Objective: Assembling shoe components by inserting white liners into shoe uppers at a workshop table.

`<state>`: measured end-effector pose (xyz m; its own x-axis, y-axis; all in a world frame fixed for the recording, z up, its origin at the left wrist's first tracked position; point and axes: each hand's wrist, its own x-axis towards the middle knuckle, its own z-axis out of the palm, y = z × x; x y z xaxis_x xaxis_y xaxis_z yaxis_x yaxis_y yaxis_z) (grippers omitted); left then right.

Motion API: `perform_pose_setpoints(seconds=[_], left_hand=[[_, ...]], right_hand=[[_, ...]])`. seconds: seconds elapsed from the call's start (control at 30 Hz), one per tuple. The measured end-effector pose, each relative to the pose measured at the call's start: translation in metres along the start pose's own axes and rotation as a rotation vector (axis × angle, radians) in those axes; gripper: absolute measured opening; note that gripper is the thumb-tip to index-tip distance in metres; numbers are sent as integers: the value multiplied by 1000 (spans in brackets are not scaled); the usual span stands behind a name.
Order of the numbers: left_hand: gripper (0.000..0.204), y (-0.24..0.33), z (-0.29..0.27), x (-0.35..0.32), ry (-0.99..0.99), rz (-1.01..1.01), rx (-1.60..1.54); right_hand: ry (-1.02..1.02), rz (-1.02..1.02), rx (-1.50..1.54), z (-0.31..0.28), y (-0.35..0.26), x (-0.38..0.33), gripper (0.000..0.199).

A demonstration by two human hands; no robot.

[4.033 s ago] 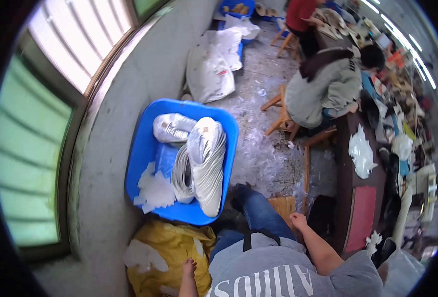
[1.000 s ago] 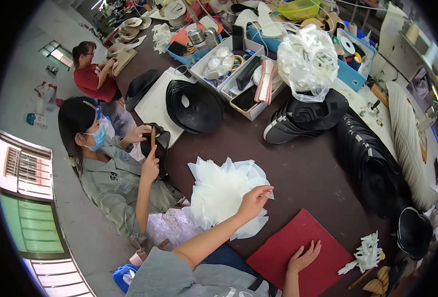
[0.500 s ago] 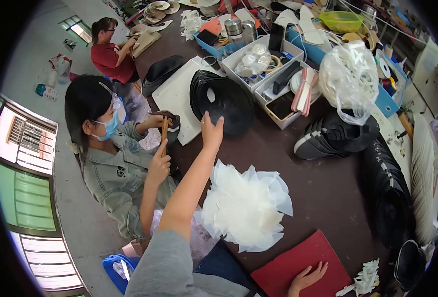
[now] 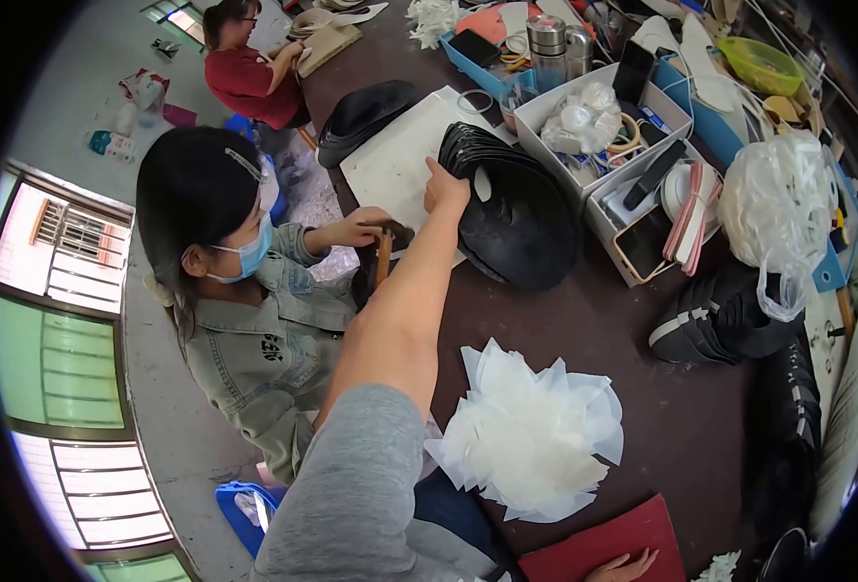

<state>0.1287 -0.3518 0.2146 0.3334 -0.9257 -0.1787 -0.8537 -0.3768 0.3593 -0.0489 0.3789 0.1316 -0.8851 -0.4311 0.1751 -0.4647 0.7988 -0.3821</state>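
Observation:
My left arm reaches across the table to a stack of black shoe uppers (image 4: 521, 228). My left hand (image 4: 446, 187) is at the stack's left edge, its fingers bent and closed around that edge; part of the grip is hidden. Near the lower edge, my right hand (image 4: 623, 567) lies open and flat on a red board (image 4: 608, 538), holding nothing. Between my arms is a pile of thin white translucent sheets (image 4: 531, 432). Under the stack's left side lies a pale board (image 4: 385, 179), with another black piece (image 4: 366, 116) at its far corner.
A masked co-worker (image 4: 254, 330) sits close on the left, by a wooden-handled tool (image 4: 384, 257). Another person (image 4: 254, 78) works farther back. Grey boxes (image 4: 594, 199), a plastic bag (image 4: 776, 209) and black shoe parts (image 4: 720, 315) crowd the right side.
My left hand has moved from the near edge of the black stack to its left edge. The view has shifted, so the table's contents appear farther right. My right hand stays on the red board.

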Motion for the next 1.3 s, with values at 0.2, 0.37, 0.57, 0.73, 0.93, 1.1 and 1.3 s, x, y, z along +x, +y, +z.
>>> perform_pose_setpoints(seconds=[0.2, 0.37, 0.57, 0.73, 0.93, 1.1, 1.3], left_hand=[[54, 10, -40, -43, 179, 295, -163], [61, 19, -108, -136, 395, 491, -548], [39, 4, -118, -252, -602, 134, -1540], [36, 29, -2, -393, -994, -234, -1550], [54, 43, 122, -472, -1186, 44, -1140], [60, 23, 147, -516, -1024, 165, -929], [47, -32, 91, -519, -966, 576, -652]], right_hand=[[-17, 14, 8, -5, -15, -8, 41], [-145, 78, -40, -15, -58, 17, 39], [-156, 77, 2, -21, -76, 24, 37], [109, 312, 551, -56, -88, 60, 44], [169, -244, 31, -99, -91, 161, 55], [-340, -399, 151, -35, 44, 186, 50], [-210, -501, 123, -51, 39, 213, 42]])
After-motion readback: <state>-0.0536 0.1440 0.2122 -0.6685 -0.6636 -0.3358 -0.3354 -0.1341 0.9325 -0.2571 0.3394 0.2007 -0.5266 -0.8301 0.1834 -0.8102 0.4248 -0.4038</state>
